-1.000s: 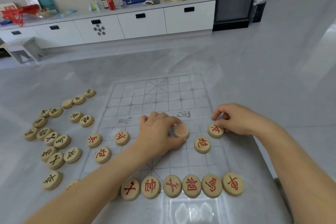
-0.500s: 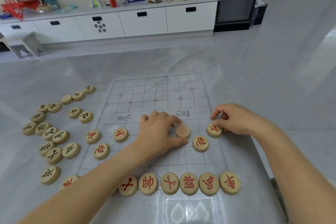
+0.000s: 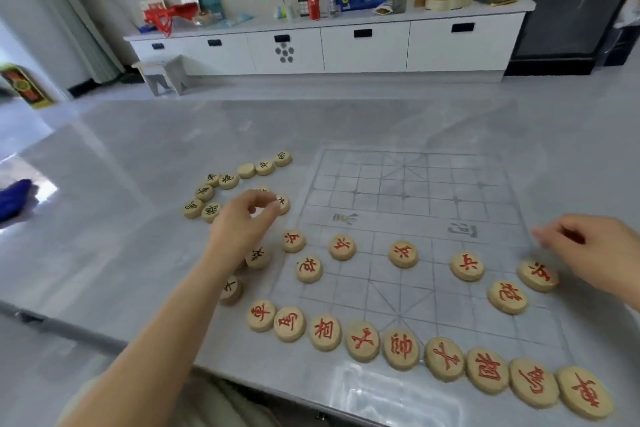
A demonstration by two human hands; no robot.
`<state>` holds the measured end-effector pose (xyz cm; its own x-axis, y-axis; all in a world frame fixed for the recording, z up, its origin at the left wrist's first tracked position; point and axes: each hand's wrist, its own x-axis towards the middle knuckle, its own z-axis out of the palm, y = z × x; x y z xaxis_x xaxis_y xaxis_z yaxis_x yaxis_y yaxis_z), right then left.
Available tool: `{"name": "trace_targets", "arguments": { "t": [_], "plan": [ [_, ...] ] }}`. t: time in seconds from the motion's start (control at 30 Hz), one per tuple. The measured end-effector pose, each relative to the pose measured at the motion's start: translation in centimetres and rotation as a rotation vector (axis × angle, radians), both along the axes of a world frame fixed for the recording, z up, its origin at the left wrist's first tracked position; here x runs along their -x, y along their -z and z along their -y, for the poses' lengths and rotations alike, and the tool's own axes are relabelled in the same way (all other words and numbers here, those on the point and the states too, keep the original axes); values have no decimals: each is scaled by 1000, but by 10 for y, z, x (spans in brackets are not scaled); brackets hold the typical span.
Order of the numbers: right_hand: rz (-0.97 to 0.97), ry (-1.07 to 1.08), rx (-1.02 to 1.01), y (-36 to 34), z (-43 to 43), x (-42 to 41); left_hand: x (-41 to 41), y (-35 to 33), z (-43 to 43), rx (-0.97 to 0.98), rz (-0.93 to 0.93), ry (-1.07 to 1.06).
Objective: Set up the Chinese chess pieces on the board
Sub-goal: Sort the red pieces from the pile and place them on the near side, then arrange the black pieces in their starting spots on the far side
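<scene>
A faint printed chess board [image 3: 429, 170] lies on the grey table. Red-lettered wooden pieces fill its near side: a back row [image 3: 401, 348], two cannons [image 3: 309, 269] and a row of soldiers [image 3: 403, 253]. The far half holds no pieces. Black-lettered pieces [image 3: 211, 194] lie loose on the table left of the board. My left hand [image 3: 242, 225] is over that pile, thumb and forefinger pinched on one black-lettered piece [image 3: 258, 211] that is mostly hidden. My right hand [image 3: 588, 246] hovers at the board's right edge just beyond the rightmost soldier [image 3: 538, 276], fingers loosely curled and holding nothing.
The table's near edge [image 3: 104, 333] runs under my left forearm. A blue object [image 3: 14, 198] lies at the far left. Beyond the table stand a small stool [image 3: 162, 74] and a long white cabinet [image 3: 363, 45] with clutter on top.
My left hand let go of a soldier on the board and moved left to the black pile. My right hand released the rightmost soldier and lifted slightly. The view swung left.
</scene>
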<state>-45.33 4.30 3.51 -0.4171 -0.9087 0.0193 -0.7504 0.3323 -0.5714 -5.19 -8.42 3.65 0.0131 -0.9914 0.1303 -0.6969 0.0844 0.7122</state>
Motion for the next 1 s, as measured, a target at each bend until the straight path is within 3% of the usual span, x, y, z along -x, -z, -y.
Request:
{"name": "trace_targets", "arguments": {
  "t": [0.23,0.37,0.53,0.77,0.87,1.0],
  "plan": [
    [72,-52,-11,2,-13,-28,-44,6,16,-77,-97,-145],
    [33,-207,-38,-31,0,-107,-60,-11,24,-48,-149,-138],
    [-37,-615,-21,-36,42,-212,-91,-14,9,-153,10,-35],
    [-390,-1120,-107,-15,97,-317,-129,11,-14,-144,163,-73],
    [-504,-1135,-130,-3,123,-333,-135,19,-20,-147,165,-77],
    [-574,-1017,-157,-1,153,-329,-131,22,-24,-249,248,126]
  ]
}}
